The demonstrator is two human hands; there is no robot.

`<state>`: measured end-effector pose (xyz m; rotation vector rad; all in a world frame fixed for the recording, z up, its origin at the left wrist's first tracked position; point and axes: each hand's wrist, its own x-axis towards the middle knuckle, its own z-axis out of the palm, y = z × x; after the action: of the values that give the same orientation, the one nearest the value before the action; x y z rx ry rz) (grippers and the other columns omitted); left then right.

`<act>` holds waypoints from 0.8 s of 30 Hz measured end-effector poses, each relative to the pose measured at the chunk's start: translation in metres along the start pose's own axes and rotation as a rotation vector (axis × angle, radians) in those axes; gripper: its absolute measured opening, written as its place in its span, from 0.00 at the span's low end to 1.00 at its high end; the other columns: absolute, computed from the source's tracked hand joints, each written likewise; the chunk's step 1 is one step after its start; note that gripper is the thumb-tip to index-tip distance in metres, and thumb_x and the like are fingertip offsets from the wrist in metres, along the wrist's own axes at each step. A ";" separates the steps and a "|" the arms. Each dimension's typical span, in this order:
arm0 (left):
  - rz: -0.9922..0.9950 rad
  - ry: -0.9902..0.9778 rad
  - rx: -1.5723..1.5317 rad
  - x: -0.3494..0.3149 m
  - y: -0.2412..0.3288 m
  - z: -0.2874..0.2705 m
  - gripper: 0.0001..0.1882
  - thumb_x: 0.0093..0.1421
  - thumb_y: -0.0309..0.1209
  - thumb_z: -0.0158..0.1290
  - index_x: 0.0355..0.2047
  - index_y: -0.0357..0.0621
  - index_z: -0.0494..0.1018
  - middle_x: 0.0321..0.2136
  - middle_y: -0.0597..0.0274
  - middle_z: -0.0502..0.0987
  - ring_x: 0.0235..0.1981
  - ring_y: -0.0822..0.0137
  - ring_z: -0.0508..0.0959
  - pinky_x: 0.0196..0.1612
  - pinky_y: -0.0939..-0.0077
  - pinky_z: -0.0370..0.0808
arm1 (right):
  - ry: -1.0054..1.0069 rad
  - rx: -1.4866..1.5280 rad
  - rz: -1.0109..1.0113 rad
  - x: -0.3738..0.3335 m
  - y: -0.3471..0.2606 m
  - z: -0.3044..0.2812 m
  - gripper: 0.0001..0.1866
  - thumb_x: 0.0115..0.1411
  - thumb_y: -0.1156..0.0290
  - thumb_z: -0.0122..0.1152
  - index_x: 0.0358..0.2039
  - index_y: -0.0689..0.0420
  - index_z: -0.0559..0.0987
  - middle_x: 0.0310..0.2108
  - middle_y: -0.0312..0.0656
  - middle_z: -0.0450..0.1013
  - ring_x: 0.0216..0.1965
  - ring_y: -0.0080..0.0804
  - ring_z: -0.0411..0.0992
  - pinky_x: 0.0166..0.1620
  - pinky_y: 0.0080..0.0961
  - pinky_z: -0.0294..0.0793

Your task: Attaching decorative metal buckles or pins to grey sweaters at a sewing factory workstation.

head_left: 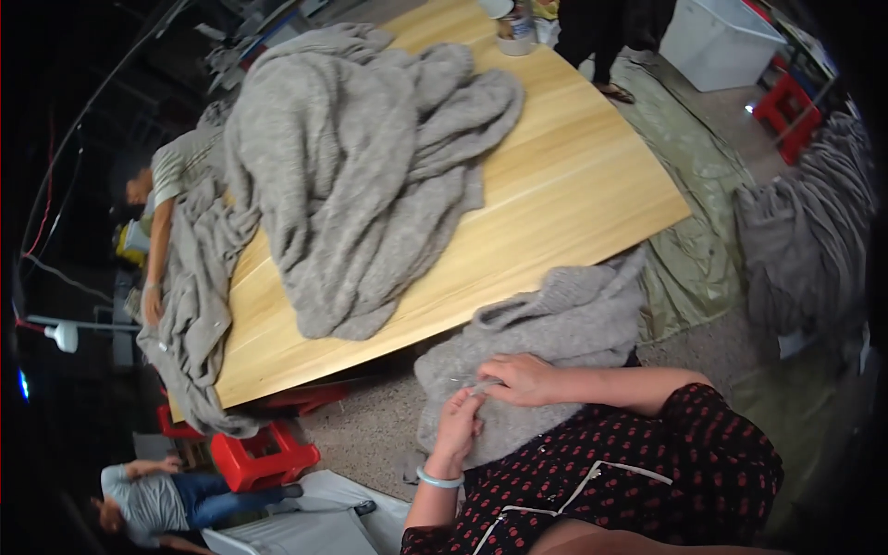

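A grey knitted garment is spread over my lap, one part of it bunched up beside the table edge. My left hand, with a pale bangle at the wrist, pinches a narrow edge of the knit. Close by on its right, my right hand has its fingers closed on the same edge, nearly touching the left fingertips. Something thin and light shows near the fingertips, too small to make out. On the wooden table beyond my hands lies a big heap of grey knitwear.
Across the table's left end, a person in a striped top reaches over more grey knitwear. Another person is at lower left, near a red stool. A container stands at the far edge. Grey knitwear is piled right.
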<state>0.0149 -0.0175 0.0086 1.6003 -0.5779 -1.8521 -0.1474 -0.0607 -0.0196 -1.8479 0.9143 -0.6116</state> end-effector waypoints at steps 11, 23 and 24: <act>-0.021 -0.025 -0.107 0.003 0.025 -0.005 0.02 0.55 0.27 0.47 0.29 0.44 0.67 0.19 0.72 0.66 0.11 0.79 0.62 0.15 0.87 0.58 | -0.125 0.814 0.536 -0.024 -0.026 -0.053 0.12 0.61 0.67 0.45 0.39 0.60 0.71 0.29 0.36 0.70 0.27 0.17 0.68 0.27 0.15 0.67; 0.103 0.046 -0.094 -0.004 0.002 -0.010 0.06 0.55 0.26 0.49 0.34 0.40 0.69 0.17 0.73 0.68 0.12 0.82 0.61 0.16 0.89 0.56 | -0.403 0.835 0.759 -0.027 -0.043 -0.025 0.10 0.62 0.67 0.41 0.36 0.60 0.68 0.17 0.34 0.67 0.14 0.17 0.64 0.18 0.11 0.61; 0.116 0.059 -0.086 -0.004 0.002 -0.009 0.06 0.55 0.26 0.49 0.34 0.40 0.69 0.16 0.73 0.67 0.12 0.83 0.61 0.16 0.89 0.56 | -0.403 0.832 0.763 -0.025 -0.043 -0.023 0.10 0.62 0.67 0.41 0.36 0.60 0.68 0.17 0.34 0.67 0.14 0.17 0.64 0.18 0.11 0.61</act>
<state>0.0246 -0.0158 0.0110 1.5276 -0.5450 -1.7162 -0.1650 -0.0410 0.0282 -0.7396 0.8261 -0.0825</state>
